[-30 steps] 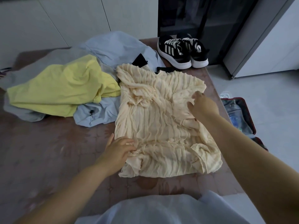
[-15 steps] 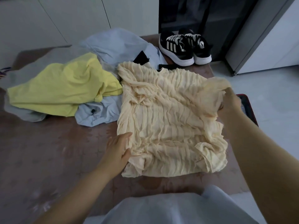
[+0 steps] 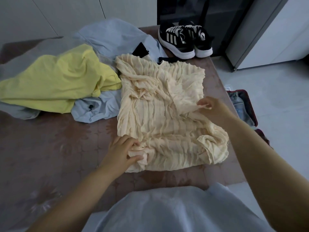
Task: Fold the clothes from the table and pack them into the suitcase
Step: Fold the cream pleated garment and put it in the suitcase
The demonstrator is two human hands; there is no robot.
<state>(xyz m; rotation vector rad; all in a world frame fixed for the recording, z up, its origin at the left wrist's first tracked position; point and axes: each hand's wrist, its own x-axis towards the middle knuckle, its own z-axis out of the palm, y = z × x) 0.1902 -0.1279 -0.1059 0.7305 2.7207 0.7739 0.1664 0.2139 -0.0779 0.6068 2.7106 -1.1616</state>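
**A:** What changed just now?

**B:** Half a second ago your right hand held the right edge of the cream crinkled, pleated top out past the table side. Now you've carried that edge inward, and the flap lies over the garment's right half. Thumb and fingers are pinched together on the thin cloth there. Your left hand was flat on the near-left corner; now it's bunched shut around a wad of that corner.

**A:** So where does that leave me?

**B:** I'd say mid-fold: one side is turned in, but the top is rumpled, spread on the brown patterned table, and not packed. The red-rimmed open suitcase sits on the floor just off the table's right side.

**A:** How much is left?

**B:** One cream top in hand. In the heap to its left, one yellow cotton shirt, pale blue fabric above and below it that may be one garment or two, I can't tell, and some grey cloth beneath. One small black piece peeks out behind. One pair of black-and-white sneakers, two shoes, stands at the table's far end.
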